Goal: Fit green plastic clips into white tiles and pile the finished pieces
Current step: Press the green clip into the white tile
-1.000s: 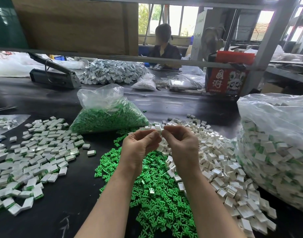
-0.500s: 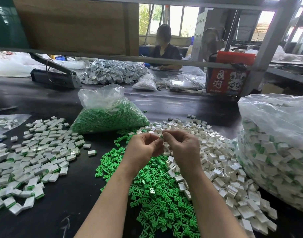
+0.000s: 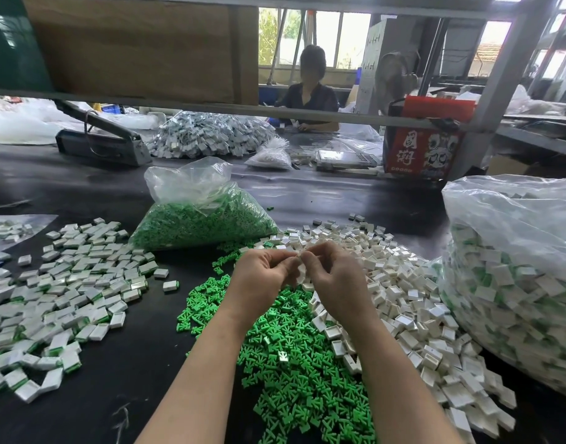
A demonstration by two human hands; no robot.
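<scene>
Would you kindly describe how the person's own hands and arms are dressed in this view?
Both hands, the left hand and the right hand, are bare, without gloves. Both forearms are bare too: no sleeve, watch or bracelet shows down to the bottom edge of the picture.

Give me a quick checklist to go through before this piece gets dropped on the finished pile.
1. Both hands on the piece: left hand and right hand meet fingertip to fingertip around a small white tile. Ok.
2. Clip fully seated in the tile: the fingers hide it. Cannot tell.
3. Grip secure: the fingers curl closely round the tile. Ok.
4. Finished pile in reach to the left, on the black table. Ok.
5. Loose green clips at hand below the wrists. Ok.
6. Empty white tiles at hand on the right. Ok.
</scene>
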